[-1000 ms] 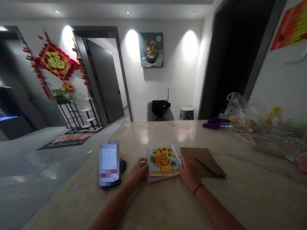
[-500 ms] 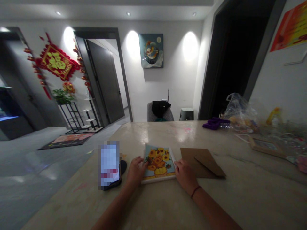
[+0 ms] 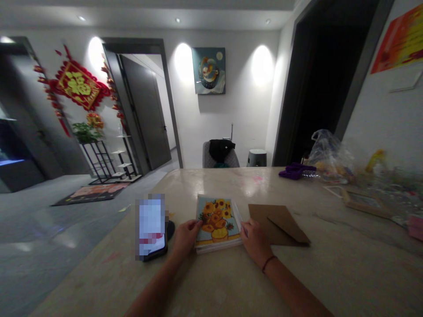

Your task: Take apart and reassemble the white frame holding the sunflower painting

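Sunflower picture (image 3: 216,220) sits between the hands on the marble-patterned tabletop (image 3: 211,281), farther left than a second ago, white layers showing below and right. The left hand (image 3: 186,237) pinches its left edge; the right hand's (image 3: 256,240) curled fingers meet the right edge, grip unclear.

I'm seeing the sunflower picture (image 3: 217,220) sitting farther left than a second ago, farther from the brown envelope (image 3: 279,224), my left hand (image 3: 185,235) and right hand (image 3: 256,240) shifting left too. Since half a second ago, more white layer (image 3: 218,248) is showing below the picture.
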